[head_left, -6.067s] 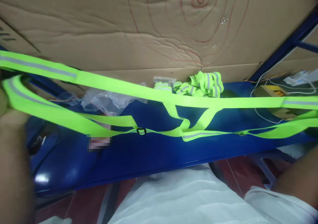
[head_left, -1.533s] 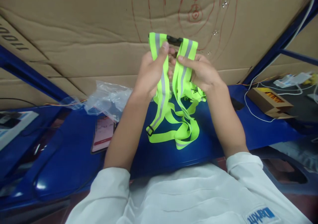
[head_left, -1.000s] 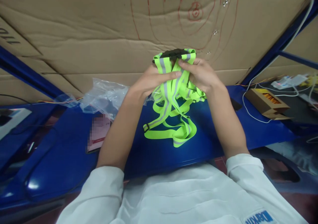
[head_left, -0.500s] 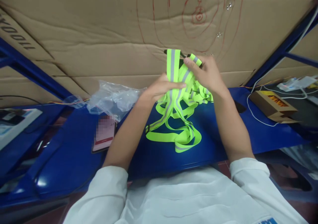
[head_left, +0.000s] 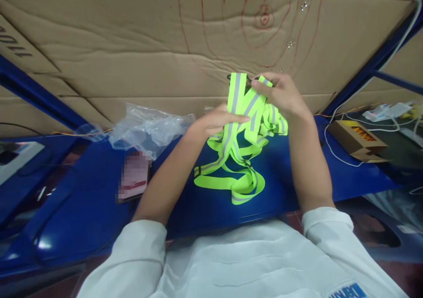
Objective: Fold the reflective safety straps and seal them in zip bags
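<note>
Neon-yellow reflective straps (head_left: pixel 235 95) with a grey stripe and black buckles are held up in front of me. My left hand (head_left: pixel 221 118) is closed round them at mid-height, its index finger lying across the front. At the upper right, my right hand (head_left: pixel 279 91) pinches a strap end with the thumb on top; a black clip shows beside it. The lower loops of the same straps rest on the blue table (head_left: pixel 280 179). More strap hangs bunched below my right hand.
Crumpled clear plastic bags (head_left: pixel 148 128) lie left of the straps, with a phone (head_left: pixel 135 174) in front of them. On the right stand a small cardboard box (head_left: pixel 358 140) and a white cable (head_left: pixel 337 152). A cardboard sheet (head_left: pixel 132 38) with red markings rises behind the table.
Both hands have shifted slightly right with the straps. The strap end under my right hand has turned and spread away from the left one. The camera view has moved a little.
</note>
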A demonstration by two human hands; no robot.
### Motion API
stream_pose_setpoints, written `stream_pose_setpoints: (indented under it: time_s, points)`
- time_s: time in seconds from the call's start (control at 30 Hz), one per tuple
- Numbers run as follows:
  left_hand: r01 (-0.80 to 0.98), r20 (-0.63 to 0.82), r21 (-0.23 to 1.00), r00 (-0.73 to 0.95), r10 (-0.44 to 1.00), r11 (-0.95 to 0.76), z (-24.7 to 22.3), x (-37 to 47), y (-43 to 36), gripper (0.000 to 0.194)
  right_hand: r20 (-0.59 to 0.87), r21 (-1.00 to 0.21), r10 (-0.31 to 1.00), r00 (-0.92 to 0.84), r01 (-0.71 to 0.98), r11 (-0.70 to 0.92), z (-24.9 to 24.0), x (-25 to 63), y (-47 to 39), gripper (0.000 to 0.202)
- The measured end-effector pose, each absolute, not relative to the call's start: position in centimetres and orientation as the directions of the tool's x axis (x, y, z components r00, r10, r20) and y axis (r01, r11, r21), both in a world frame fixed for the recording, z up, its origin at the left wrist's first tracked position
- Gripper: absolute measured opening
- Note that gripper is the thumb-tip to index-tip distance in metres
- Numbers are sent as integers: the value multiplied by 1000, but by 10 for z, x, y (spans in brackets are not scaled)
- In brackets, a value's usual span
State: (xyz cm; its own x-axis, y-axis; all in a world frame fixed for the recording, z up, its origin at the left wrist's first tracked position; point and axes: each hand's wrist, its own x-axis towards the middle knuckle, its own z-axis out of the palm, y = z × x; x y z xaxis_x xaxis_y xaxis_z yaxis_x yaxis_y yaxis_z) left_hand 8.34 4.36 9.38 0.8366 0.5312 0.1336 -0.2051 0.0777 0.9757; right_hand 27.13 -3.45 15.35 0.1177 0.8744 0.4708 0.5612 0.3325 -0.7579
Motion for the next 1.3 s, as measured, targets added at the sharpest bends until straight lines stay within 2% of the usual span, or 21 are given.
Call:
stream_pose_setpoints:
  time_s: [0.17, 0.27, 0.37, 0.53, 0.67, 0.8, 0.93, 1.0, 1.1, 1.2, 1.3]
  points:
    - [-219, 96, 954, 870, 484, 205, 83, 85, 48, 51, 539, -577, 837, -91, 684, 446, 161, 272, -45, 20]
    - [-199, 110, 968, 882, 458, 151, 81, 83, 48, 52, 558, -544, 814, -161, 670, 505, 157, 276, -39, 20]
    - [-177, 122, 981, 885, 449, 82, 81, 81, 46, 53, 562, -545, 812, -159, 667, 508, 153, 279, -34, 21]
    - [-142, 102, 988, 901, 422, 66, 80, 82, 43, 53, 546, -557, 820, -172, 657, 508, 157, 280, -39, 21]
    - [-156, 90, 982, 880, 466, 104, 73, 87, 43, 51, 507, -584, 839, -199, 637, 504, 159, 281, -41, 27]
    - [-185, 83, 970, 861, 502, 157, 72, 90, 37, 43, 521, -560, 836, -173, 670, 488, 159, 277, -39, 28]
    - [-236, 156, 961, 895, 418, 147, 77, 92, 26, 43, 505, -528, 855, -115, 743, 412, 163, 271, -44, 27]
    - [-251, 186, 963, 885, 427, 101, 77, 94, 26, 48, 462, -531, 884, -66, 778, 335, 165, 269, -49, 29]
    - [-228, 209, 974, 873, 440, -10, 76, 92, 31, 49, 405, -632, 913, 45, 736, 244, 165, 268, -51, 26]
    - [-201, 212, 977, 887, 410, -71, 82, 86, 33, 48, 329, -845, 940, 88, 473, 251, 161, 270, -45, 27]
    - [-190, 207, 978, 910, 360, -84, 95, 78, 29, 54, 227, -945, 973, 49, 253, 208, 157, 273, -37, 42]
